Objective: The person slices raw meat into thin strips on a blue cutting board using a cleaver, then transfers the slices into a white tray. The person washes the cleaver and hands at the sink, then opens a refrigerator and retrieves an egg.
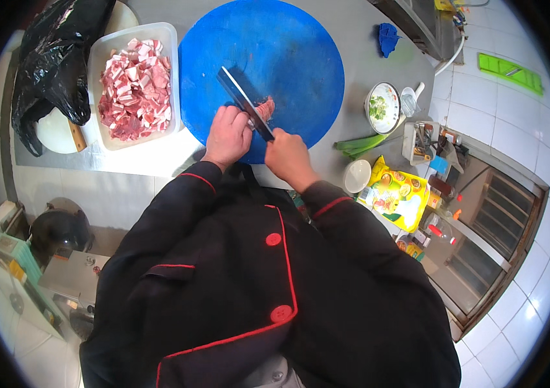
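On the round blue cutting board [299, 63], my right hand [288, 157] grips the handle of a cleaver [245, 103], whose blade slants up to the left. My left hand [229, 135] has its fingers curled beside the blade, over a small piece of meat that they mostly hide. Thin slices of reddish meat [266, 109] lie just right of the blade. Left of the board, a translucent plastic tub [174, 87] holds a heap of cut raw pork [134, 92] with white fat.
A black plastic bag [61, 53] covers the counter's left end. At right are a bowl of chopped greens [378, 107], green leek leaves [362, 144], a small white bowl [357, 176], a yellow packet [398, 194] and a crumpled blue cloth [388, 40].
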`<move>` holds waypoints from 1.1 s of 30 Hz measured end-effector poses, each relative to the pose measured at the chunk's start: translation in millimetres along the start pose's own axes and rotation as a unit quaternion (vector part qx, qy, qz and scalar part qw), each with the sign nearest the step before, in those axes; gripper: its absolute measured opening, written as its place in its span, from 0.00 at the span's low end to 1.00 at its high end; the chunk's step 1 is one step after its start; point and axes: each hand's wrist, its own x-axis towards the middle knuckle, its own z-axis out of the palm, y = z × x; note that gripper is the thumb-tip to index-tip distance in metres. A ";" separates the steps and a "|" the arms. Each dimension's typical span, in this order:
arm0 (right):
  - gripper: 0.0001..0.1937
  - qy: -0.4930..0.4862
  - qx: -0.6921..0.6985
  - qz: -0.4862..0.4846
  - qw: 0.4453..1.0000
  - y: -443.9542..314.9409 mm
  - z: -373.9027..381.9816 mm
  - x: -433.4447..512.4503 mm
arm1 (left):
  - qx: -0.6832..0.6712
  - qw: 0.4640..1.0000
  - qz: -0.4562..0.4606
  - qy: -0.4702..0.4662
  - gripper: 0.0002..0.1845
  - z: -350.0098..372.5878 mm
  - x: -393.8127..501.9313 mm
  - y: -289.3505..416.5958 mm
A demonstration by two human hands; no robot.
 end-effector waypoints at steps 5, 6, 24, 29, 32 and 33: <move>0.08 0.065 0.035 -0.027 0.997 8.6 21.8 9.6 | -0.009 1.000 0.001 0.014 0.05 1.0 -0.2 0.3; 0.08 0.050 0.052 -0.051 0.996 10.4 18.7 7.4 | -0.008 1.000 0.002 0.012 0.05 0.5 -0.1 1.1; 0.07 0.071 0.029 -0.009 0.997 5.4 23.1 1.0 | -0.003 1.000 -0.009 -0.002 0.08 -2.3 -2.9 0.2; 0.08 0.057 0.060 -0.046 0.995 8.4 -2.9 -13.3 | -0.005 1.000 -0.004 0.005 0.08 -4.1 -1.1 1.7; 0.09 0.016 0.014 -0.034 0.999 4.6 -20.9 -21.3 | -0.003 1.000 0.000 0.005 0.07 -3.3 -1.7 1.2; 0.09 0.007 0.000 -0.031 1.000 2.4 -22.7 -21.6 | -0.002 1.000 0.000 0.004 0.07 -3.2 -2.2 0.8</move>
